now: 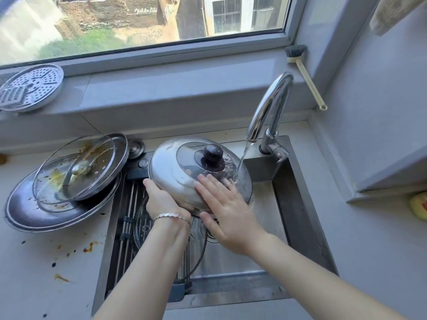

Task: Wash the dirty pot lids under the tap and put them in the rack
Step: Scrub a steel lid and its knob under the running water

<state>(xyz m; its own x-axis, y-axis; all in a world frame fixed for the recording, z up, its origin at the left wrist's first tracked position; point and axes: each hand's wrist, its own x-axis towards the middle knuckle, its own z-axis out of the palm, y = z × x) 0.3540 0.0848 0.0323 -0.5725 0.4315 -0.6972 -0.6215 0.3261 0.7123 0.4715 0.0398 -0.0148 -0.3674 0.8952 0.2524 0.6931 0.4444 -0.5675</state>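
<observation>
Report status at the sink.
Left hand grips domed steel lid with black knob; right hand flat on it. Water hitting lid. Dirty lids stacked left.

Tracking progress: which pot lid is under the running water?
The black-knobbed steel lid in the left hand; the stained lids sit stacked on the counter.

lid (175, 167): brushed steel, glass centre | tap (269, 107): glossy chrome | sink (298, 204): seemingly matt steel

One wide-angle head camera looks forward and steeply down from above the sink (285, 199), close over both forearms, which enter from the bottom edge. The tap (265, 107) stands right of centre, the window (161, 19) fills the top, and straight lines bow near the edges.
</observation>
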